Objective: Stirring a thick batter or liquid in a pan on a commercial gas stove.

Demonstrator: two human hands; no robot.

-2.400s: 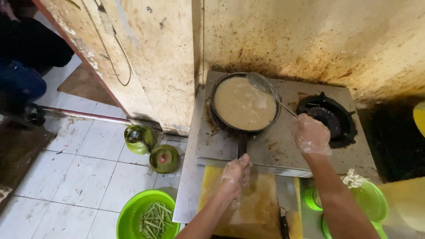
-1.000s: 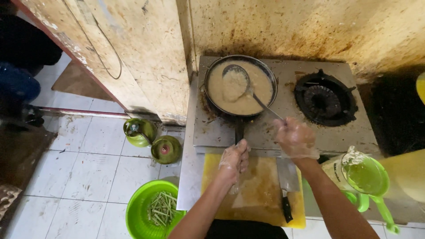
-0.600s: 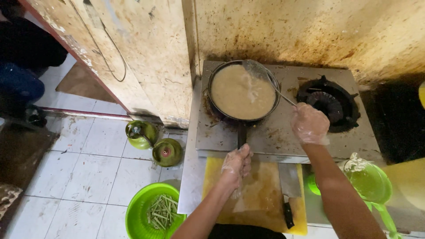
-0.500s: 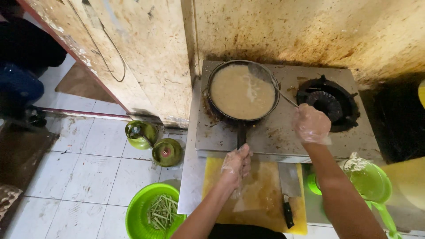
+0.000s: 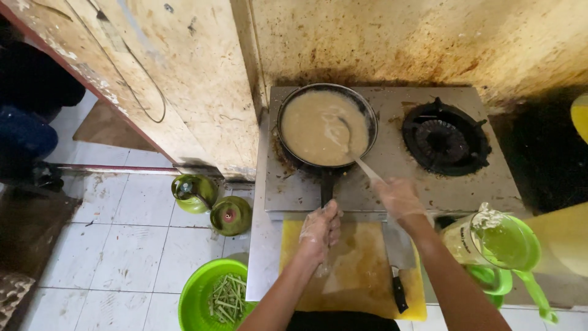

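Ladle point(image 5: 349, 138) dipped into pan point(image 5: 324, 125), right hand point(image 5: 398, 197) gripping; left hand point(image 5: 320, 228) at handle

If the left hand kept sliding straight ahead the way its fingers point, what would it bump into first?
Most likely the dark handle of the frying pan: the left hand already has its fingertips at the handle's near end, over the yellow cutting board. Whether they touch is unclear.

A stained metal tabletop point(image 5: 263, 245) carries a two-burner gas stove point(image 5: 392, 178) against the wall and a yellow cutting board point(image 5: 361, 276) just in front of it. A frying pan point(image 5: 324, 125) sits on the left burner. A knife point(image 5: 397, 288) lies on the board's right side. Beside the tabletop, the white tiled floor point(image 5: 122, 245) bears two green gas cylinders point(image 5: 196, 193) and a green bowl point(image 5: 196, 300) of cut greens.
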